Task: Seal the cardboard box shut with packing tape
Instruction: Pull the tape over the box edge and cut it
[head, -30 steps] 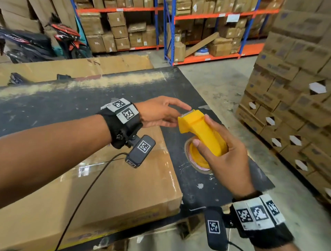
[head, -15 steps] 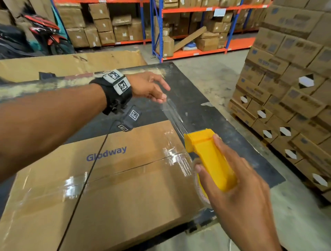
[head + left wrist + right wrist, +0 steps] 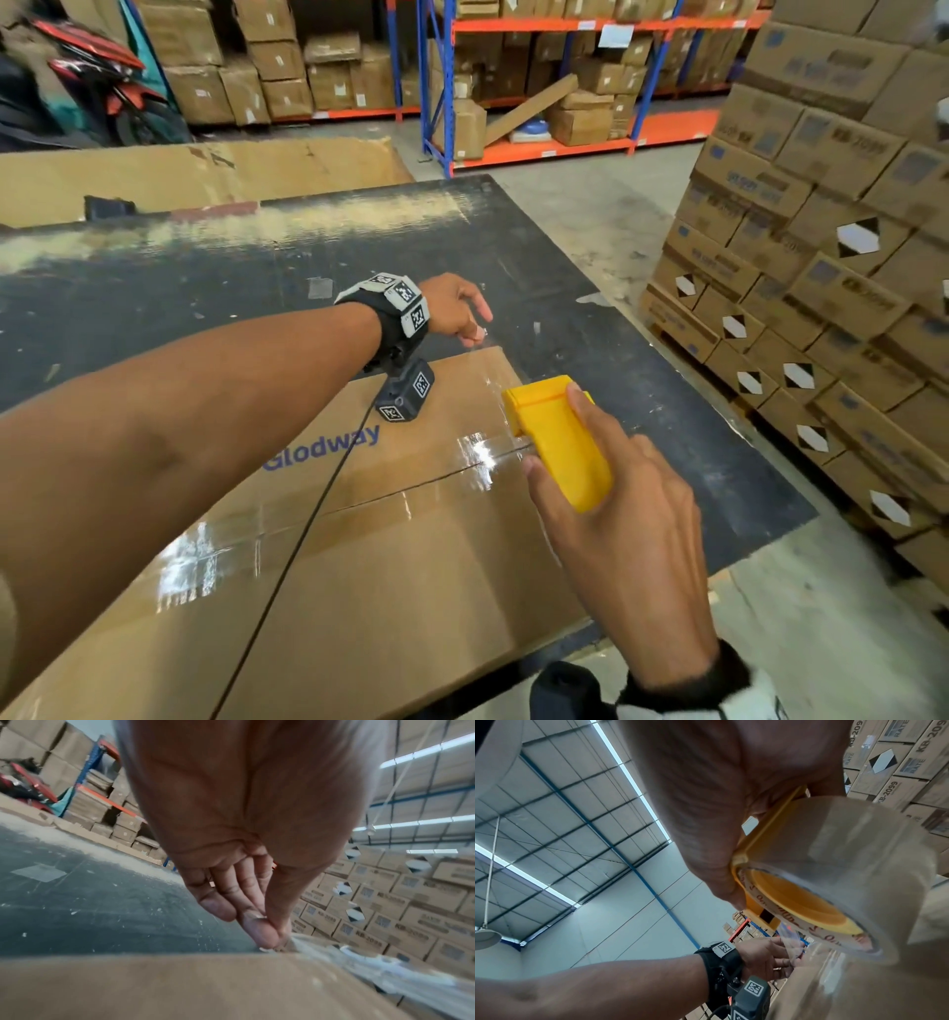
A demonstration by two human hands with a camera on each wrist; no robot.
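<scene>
A large flat cardboard box (image 3: 390, 555) printed "Glodway" lies on the black table (image 3: 205, 288), with clear tape over its centre seam. My right hand (image 3: 606, 519) grips a yellow tape dispenser (image 3: 560, 442) above the box's right end; its clear tape roll (image 3: 847, 874) fills the right wrist view. My left hand (image 3: 462, 313) pinches the free end of the tape strip (image 3: 321, 945) between thumb and fingertips (image 3: 262, 933) at the box's far right corner. The strip (image 3: 490, 370) runs from there back to the dispenser.
A tall stack of cartons (image 3: 821, 246) stands on the floor to the right of the table. Shelving racks (image 3: 539, 77) with boxes line the back. A big flattened cardboard sheet (image 3: 205, 174) lies beyond the table. A motorbike (image 3: 92, 87) is parked at far left.
My left hand has come down with the tape end to the box's far corner. The dispenser has moved over the box's right end, so the stretched strip now lies lower and shorter.
</scene>
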